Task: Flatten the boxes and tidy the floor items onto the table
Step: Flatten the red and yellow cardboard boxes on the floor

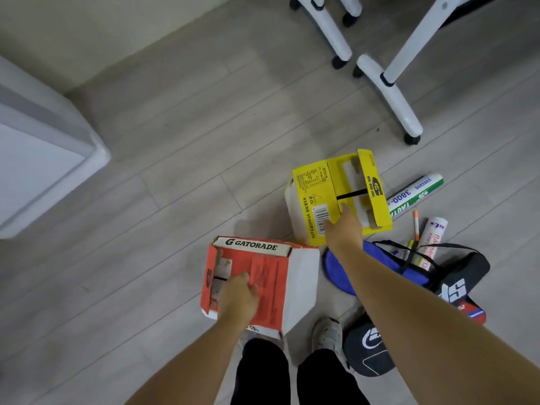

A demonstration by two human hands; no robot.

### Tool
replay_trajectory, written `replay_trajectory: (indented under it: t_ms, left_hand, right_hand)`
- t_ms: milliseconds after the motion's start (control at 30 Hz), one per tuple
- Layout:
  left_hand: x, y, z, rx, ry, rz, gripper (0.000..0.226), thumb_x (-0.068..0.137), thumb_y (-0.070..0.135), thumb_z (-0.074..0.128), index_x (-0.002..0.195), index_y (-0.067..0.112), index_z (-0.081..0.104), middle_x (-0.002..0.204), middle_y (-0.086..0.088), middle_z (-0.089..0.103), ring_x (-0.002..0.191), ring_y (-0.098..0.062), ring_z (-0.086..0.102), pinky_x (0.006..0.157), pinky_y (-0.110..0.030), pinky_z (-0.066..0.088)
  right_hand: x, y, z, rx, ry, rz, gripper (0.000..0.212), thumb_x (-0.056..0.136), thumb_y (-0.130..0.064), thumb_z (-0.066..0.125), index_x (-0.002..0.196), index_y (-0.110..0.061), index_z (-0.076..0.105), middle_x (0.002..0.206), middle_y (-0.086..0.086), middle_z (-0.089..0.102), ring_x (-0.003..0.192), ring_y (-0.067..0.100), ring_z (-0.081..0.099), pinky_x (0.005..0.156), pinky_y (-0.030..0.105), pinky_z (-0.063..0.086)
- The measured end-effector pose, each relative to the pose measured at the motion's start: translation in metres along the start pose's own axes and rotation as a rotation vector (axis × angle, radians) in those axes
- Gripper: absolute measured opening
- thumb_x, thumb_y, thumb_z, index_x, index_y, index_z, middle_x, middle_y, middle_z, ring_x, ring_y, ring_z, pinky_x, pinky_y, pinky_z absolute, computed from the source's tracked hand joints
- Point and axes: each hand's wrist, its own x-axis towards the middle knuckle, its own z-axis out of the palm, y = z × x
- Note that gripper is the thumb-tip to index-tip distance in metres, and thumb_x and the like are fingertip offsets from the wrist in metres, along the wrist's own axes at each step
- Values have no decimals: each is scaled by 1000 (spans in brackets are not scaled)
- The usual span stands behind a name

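Observation:
An orange and white Gatorade box [271, 276] stands on the floor in front of my feet. My left hand [238, 296] grips its top panel, fingers tucked into the handle slot. Farther right stands a yellow Gatorade box [314, 188] with its top flap raised. My right hand [343, 226] reaches into the slot on its top and holds the edge. Right of the yellow box lie a white and green shuttlecock tube [415, 195], a second white tube [434, 236] and an orange pen [416, 225].
A blue and black racket bag [409, 276] and a black bag [369, 346] lie on the floor at my right. White chair bases on castors [394, 95] stand at the back right. A white table corner [52, 147] juts in at left. Grey plank floor spreads between.

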Motion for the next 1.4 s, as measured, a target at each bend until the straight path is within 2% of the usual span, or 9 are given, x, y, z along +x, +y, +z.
replay_trajectory:
  t_ms: [100, 167, 233, 567, 733, 867, 1067, 1267, 1400]
  left_hand:
    - [19, 3, -26, -32, -2, 34, 19, 91, 22, 62, 73, 16, 56, 69, 1, 61, 65, -17, 61, 60, -33, 52]
    - [29, 13, -42, -60, 11, 62, 15, 91, 21, 63, 77, 17, 59, 70, 3, 62, 66, -16, 62, 59, -31, 49]
    - [36, 25, -59, -110, 28, 91, 15, 91, 18, 62, 76, 19, 58, 71, 5, 61, 69, -17, 60, 60, -28, 41]
    - [64, 60, -158, -96, 185, 118, 28, 95, 30, 57, 70, 17, 54, 73, 0, 59, 68, -23, 58, 55, -33, 37]
    - [81, 80, -200, -147, 256, 105, 30, 94, 28, 58, 68, 13, 56, 72, -2, 60, 69, -25, 57, 55, -32, 34]
    - [95, 108, -245, -282, 346, 125, 32, 90, 13, 58, 61, 12, 46, 74, -4, 52, 64, -21, 49, 49, -30, 24]
    - [131, 146, -314, -359, 470, 101, 40, 94, 17, 60, 61, 17, 38, 78, -7, 47, 65, -25, 46, 59, -31, 25]
    - [195, 164, -387, -424, 585, -4, 39, 93, 10, 53, 59, 17, 38, 83, -15, 55, 67, -21, 43, 57, -33, 21]
    - [236, 169, -435, -456, 620, -62, 34, 98, 18, 53, 65, 18, 47, 87, -9, 57, 68, -16, 51, 57, -29, 38]
  right_hand:
    - [4, -13, 13, -79, 1, 66, 31, 92, -14, 50, 122, -20, 59, 113, 9, 69, 95, 34, 63, 76, 39, 55]
    - [1, -23, 20, -112, -50, 36, 19, 91, -9, 48, 97, -15, 65, 100, 11, 70, 80, 30, 58, 54, 24, 42]
    - [-8, -35, 19, -174, -74, 17, 17, 90, -6, 48, 81, -15, 59, 90, 12, 68, 72, 27, 52, 47, 22, 29]
    - [-38, -111, -2, -303, -64, -137, 23, 88, -10, 46, 96, -12, 68, 99, 13, 61, 91, 36, 61, 75, 39, 52]
    - [-34, -174, 8, -331, -72, -275, 27, 90, -8, 44, 100, -13, 70, 130, 12, 57, 110, 35, 57, 82, 35, 48]
    - [-19, -234, -1, -376, -93, -465, 29, 89, -6, 45, 102, -9, 70, 132, 14, 56, 115, 35, 54, 86, 34, 47]
    - [27, -317, -38, -497, -92, -644, 41, 87, -3, 44, 119, -15, 65, 146, 6, 47, 123, 34, 47, 94, 35, 44]
    - [91, -419, -58, -506, 45, -739, 32, 86, -1, 46, 110, -10, 66, 118, 10, 59, 106, 34, 52, 84, 37, 42]
    - [130, -487, -61, -518, 95, -724, 25, 87, -1, 45, 102, -9, 63, 105, 9, 57, 99, 32, 51, 76, 34, 35]
